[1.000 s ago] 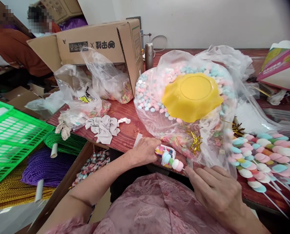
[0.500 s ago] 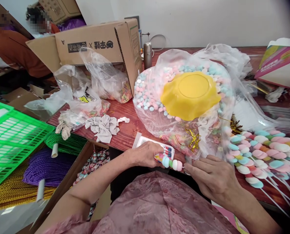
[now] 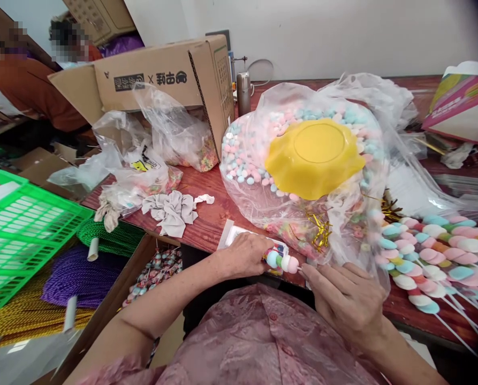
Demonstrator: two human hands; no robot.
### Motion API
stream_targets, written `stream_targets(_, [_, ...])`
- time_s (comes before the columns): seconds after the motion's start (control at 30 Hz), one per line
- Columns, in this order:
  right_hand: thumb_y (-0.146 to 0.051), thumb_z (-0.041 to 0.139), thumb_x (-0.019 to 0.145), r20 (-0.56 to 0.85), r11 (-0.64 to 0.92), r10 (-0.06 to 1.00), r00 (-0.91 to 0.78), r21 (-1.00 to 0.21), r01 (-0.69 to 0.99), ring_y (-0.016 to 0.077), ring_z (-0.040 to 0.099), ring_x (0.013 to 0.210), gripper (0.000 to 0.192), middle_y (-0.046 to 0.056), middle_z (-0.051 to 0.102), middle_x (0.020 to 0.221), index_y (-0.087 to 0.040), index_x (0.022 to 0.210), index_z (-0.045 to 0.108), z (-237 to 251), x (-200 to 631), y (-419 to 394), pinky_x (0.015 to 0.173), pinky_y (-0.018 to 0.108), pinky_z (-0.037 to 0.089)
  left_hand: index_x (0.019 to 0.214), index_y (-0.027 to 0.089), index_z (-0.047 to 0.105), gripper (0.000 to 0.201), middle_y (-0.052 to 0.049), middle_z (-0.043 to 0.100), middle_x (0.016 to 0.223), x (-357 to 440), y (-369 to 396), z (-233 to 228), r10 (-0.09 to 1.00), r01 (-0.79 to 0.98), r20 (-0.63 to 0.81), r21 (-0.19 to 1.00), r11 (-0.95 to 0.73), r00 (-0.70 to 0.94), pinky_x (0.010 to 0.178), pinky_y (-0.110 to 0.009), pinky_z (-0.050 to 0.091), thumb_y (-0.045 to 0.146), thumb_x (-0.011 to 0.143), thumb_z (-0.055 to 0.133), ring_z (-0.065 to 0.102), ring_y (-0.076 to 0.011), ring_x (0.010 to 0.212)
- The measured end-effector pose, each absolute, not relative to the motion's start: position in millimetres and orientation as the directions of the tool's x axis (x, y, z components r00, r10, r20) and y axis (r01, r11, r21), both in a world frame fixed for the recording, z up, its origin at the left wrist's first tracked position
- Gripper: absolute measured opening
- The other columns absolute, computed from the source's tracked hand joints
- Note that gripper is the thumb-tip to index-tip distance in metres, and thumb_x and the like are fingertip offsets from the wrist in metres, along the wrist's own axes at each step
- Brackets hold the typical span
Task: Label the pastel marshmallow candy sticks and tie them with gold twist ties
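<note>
Two hands at one candy skewer, among filled bags and boxes

One candy skewer (image 3: 289,264) is at the near table edge, in the middle, between two hands. The right hand (image 3: 347,302) has thumb and forefinger clamped together on its white stick (image 3: 300,269). The left hand (image 3: 244,255) curls at the other end; its fingertips are hidden, so I cannot tell if they clamp. Under it lies one white packet (image 3: 229,234).

Farther, one large clear bag (image 3: 251,203) contains pink, blue and white candies (image 3: 239,164), with one yellow bowl (image 3: 315,160) upside down over them. At far left, one cardboard box (image 3: 142,75) lies open, and a clear bag (image 3: 170,120) with colourful pieces is at its mouth. At near left are one green basket (image 3: 33,240), three cord bundles (image 3: 82,278) (green, purple, gold) and one carton (image 3: 96,323) of small candy sticks (image 3: 154,274). At right, a pile of skewers (image 3: 431,254) overlaps too much for counting.
</note>
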State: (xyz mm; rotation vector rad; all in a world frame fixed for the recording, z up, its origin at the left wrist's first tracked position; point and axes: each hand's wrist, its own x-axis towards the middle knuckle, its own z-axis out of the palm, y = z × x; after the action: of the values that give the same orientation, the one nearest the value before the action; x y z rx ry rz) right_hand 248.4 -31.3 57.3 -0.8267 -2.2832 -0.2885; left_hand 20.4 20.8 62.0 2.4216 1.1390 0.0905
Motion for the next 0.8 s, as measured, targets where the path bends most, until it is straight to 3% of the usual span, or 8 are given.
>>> stream_targets(0.13, [-0.007,0.048,0.093,0.582,0.770,0.499,-0.642,0.042,0.637,0.0149,0.055,0.059,0.017,0.000,0.063,0.067,-0.014,0.098,0.063,52,250,-25,0.061,0.033,0.031,0.090,0.018,0.066,0.015,-0.004,0.071,0.083,22,21,68,0.725,0.694,-0.148,0.466,-0.548,0.672,0.060,-0.027,0.036,0.031,0.083,0.064,0.064,-0.0190,0.073])
stream_targets(0.27, [-0.007,0.040,0.093,0.470,0.748,0.550,-0.690,0.090,0.658,0.0165,0.058,0.062,0.024,0.001,0.066,0.073,-0.018,0.092,0.062,53,258,-16,0.062,0.034,0.031,0.097,0.018,0.066,0.022,-0.004,0.072,0.089,19,21,65,0.713,0.688,-0.155,0.463,-0.559,0.684,0.064,-0.027,0.039,0.036,0.083,0.066,0.066,-0.0205,0.079])
stream_targets(0.47, [-0.005,0.039,0.090,0.464,0.701,0.596,-0.655,0.096,0.706,0.0154,0.057,0.056,0.026,0.002,0.067,0.071,-0.019,0.090,0.061,57,260,-13,0.059,0.032,0.033,0.104,0.018,0.065,0.023,-0.007,0.072,0.098,15,20,59,0.715,0.692,-0.132,0.419,-0.588,0.687,0.071,-0.028,0.042,0.028,0.083,0.065,0.067,-0.0231,0.088])
stream_targets(0.57, [-0.009,0.041,0.094,0.501,0.712,0.620,-0.604,-0.037,0.701,0.0151,0.060,0.059,0.021,0.003,0.070,0.075,-0.019,0.092,0.060,52,258,-15,0.059,0.029,0.038,0.102,0.017,0.065,0.022,-0.006,0.072,0.094,16,21,59,0.705,0.680,-0.139,0.442,-0.585,0.696,0.068,-0.028,0.040,0.027,0.082,0.066,0.066,-0.0221,0.084])
stream_targets(0.67, [-0.014,0.045,0.097,0.511,0.711,0.677,-0.530,-0.268,0.650,0.0138,0.063,0.063,0.017,0.002,0.072,0.079,-0.019,0.095,0.060,46,258,-16,0.061,0.026,0.043,0.100,0.017,0.066,0.020,-0.005,0.071,0.090,16,22,60,0.701,0.669,-0.142,0.475,-0.572,0.699,0.065,-0.027,0.039,0.026,0.081,0.066,0.065,-0.0202,0.079])
stream_targets(0.8, [-0.019,0.046,0.099,0.419,0.654,0.756,-0.502,-0.512,0.557,0.0134,0.063,0.066,0.017,0.001,0.071,0.079,-0.021,0.093,0.062,47,262,-13,0.061,0.025,0.044,0.093,0.017,0.066,0.017,-0.001,0.068,0.080,16,23,61,0.682,0.639,-0.163,0.550,-0.537,0.713,0.061,-0.024,0.035,0.024,0.078,0.070,0.061,-0.0161,0.070])
